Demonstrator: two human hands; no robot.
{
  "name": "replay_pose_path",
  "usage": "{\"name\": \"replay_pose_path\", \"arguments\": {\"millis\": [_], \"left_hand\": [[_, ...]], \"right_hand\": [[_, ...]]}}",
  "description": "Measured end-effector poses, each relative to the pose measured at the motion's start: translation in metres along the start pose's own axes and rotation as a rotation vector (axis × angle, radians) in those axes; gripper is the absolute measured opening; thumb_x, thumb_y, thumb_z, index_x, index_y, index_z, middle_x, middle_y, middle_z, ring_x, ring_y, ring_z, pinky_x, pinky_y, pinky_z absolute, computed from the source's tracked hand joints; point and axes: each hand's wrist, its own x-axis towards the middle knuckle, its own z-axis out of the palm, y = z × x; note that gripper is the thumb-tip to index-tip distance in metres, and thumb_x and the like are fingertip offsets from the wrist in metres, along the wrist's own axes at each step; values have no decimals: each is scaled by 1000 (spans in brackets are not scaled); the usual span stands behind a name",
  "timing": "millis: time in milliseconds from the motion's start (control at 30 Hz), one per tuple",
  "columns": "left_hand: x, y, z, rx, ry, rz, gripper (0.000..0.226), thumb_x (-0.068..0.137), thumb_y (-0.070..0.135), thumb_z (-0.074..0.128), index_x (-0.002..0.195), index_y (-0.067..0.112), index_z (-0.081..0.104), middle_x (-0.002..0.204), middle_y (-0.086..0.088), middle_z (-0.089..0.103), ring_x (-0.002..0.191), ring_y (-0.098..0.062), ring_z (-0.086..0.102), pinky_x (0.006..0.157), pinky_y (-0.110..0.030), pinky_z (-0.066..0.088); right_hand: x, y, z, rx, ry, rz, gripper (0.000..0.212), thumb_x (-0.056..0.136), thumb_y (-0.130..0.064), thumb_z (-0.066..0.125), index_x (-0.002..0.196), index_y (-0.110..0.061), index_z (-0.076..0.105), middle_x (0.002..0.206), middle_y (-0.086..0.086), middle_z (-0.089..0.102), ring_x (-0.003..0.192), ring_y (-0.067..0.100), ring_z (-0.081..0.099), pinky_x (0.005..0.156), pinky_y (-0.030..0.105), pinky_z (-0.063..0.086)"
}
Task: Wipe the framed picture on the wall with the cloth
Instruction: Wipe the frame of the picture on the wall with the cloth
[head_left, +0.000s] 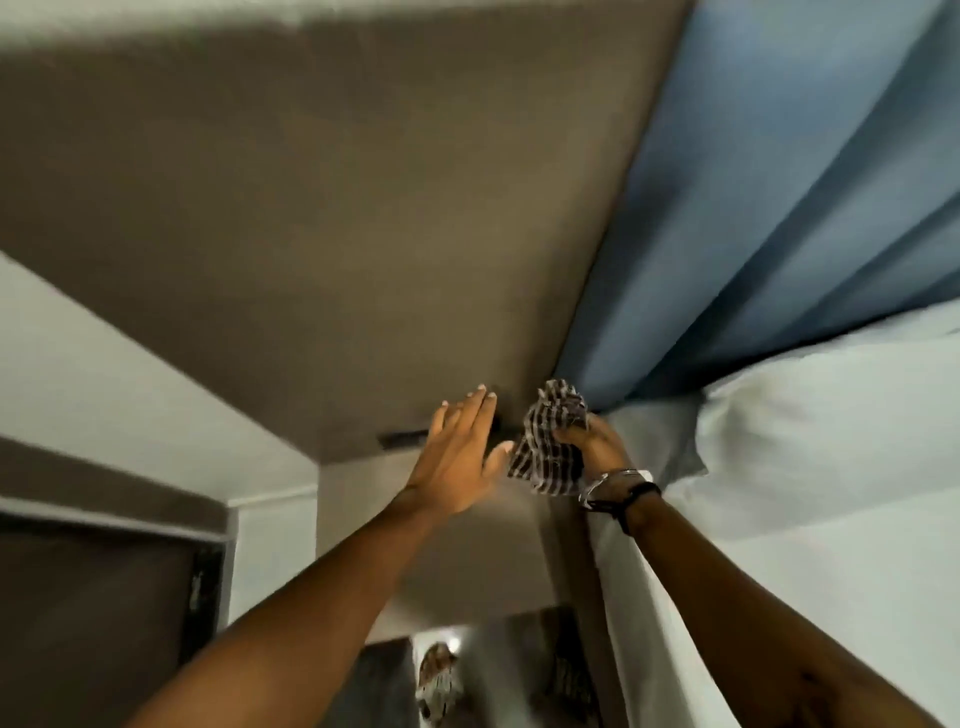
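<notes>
The framed picture (498, 566) hangs on the brown wall, seen from below at a steep angle. Its dark top edge (402, 439) shows as a thin strip, and its glossy face reflects the cloth and room near the bottom of the view. My left hand (457, 457) lies flat and open against the picture's top edge, fingers together and pointing up. My right hand (592, 447), with a watch on the wrist, grips a crumpled dark-and-white checked cloth (550, 441) at the picture's upper right corner. The view is blurred.
A blue curtain (769, 208) hangs in folds just right of the picture, touching the cloth's top. A white, pillow-like mass (831, 415) fills the right side. A dark door (93, 623) with a white frame stands at the lower left.
</notes>
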Motion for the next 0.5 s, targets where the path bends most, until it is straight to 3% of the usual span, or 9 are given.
{"name": "replay_pose_path", "arguments": {"millis": [67,133,233,300,500], "left_hand": [[18,39,-60,-1,136,128,65,97,46,38,149,8,30,158,-11,29,143,-25,32,120,-43,16],[39,84,-125,-5,297,297,58,96,42,44,144,8,41,154,-10,38,139,-24,39,120,-38,17],[68,150,-223,22,589,588,48,93,34,56,133,8,55,145,-10,51,131,-22,48,115,-39,28],[89,200,-298,72,737,720,48,91,34,58,132,9,55,145,-10,51,131,-22,47,113,-40,33],[121,298,-464,420,937,803,58,91,47,51,137,12,49,151,-10,43,136,-26,44,111,-47,34]], "right_hand": [[-34,-67,-11,-98,-21,-206,25,88,7,59,110,-2,66,95,4,75,88,21,69,84,36,54],[-68,-140,-31,-131,-7,-393,27,89,3,62,116,-1,61,105,12,71,97,27,67,94,43,51],[-122,-241,-62,-3,-22,-619,21,90,1,62,106,-12,59,107,12,70,97,24,67,93,42,51],[-165,-309,-89,72,-15,-754,21,90,-4,64,109,-12,62,110,13,71,98,24,70,93,41,52],[-263,-459,-142,334,-16,-958,26,90,-10,64,115,-4,68,110,18,76,107,34,71,97,51,54]]}}
